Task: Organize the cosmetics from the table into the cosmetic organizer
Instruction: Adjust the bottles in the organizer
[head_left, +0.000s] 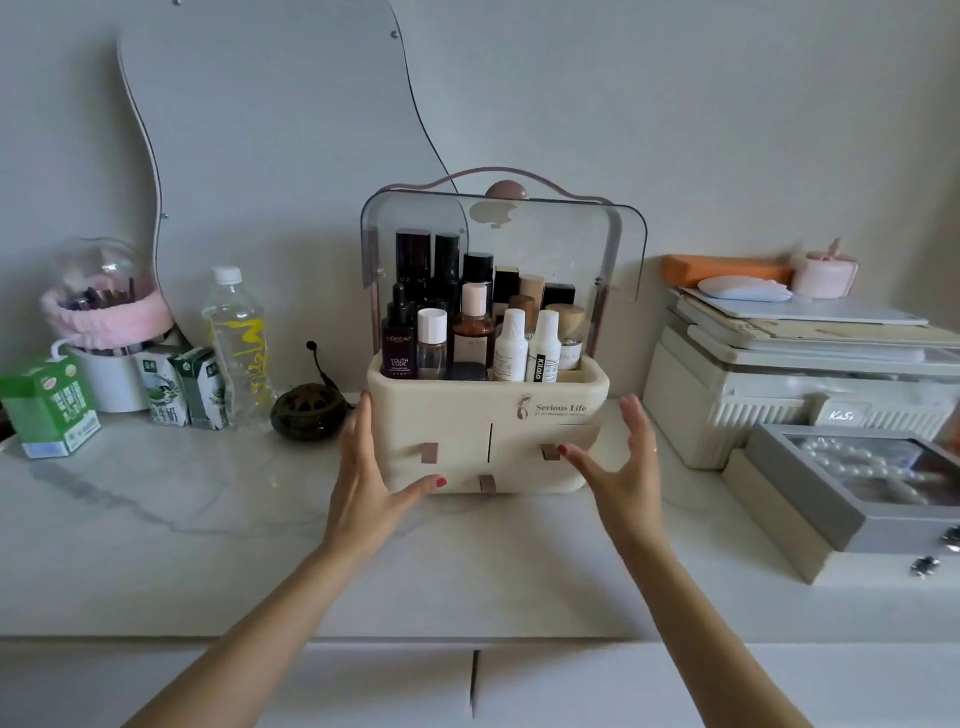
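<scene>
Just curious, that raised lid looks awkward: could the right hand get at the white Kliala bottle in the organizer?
Probably yes: the right hand hovers open beside the organizer, and its clear lid is raised, leaving the Kliala bottle exposed in front.

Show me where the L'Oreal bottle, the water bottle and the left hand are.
L'Oreal bottle (399, 349): head view, on its dark label.
Water bottle (240, 343): head view, on its clear body.
Left hand (366, 475): head view, on its back.
</scene>
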